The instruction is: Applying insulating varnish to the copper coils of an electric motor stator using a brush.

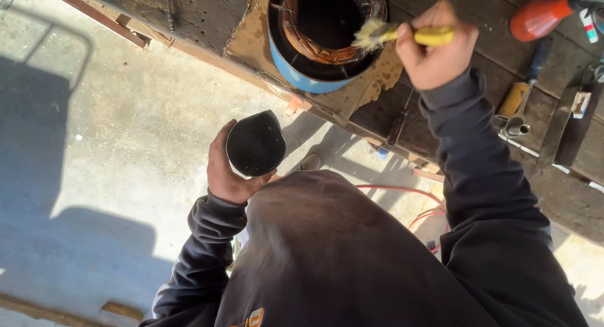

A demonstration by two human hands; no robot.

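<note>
Top of the blue-rimmed motor housing point(314, 82) cut off by the upper edge; inside of its copper winding point(296, 38) lost in deep shadow. Handle of the yellow brush point(402, 34) swallowed inside the right hand point(434, 50), bristle tips hard to read against the dark. Contents of the black cup point(255, 144) in the left hand point(226, 173) just a black surface, can't tell what. Orange tool point(541, 17) clipped by the right edge. Small tools point(519, 110) on the workbench point(189, 12) too small to identify.

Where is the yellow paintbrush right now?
The yellow paintbrush is in the right hand, near the top of the head view, its bristles at the rim of the blue round housing.
</note>
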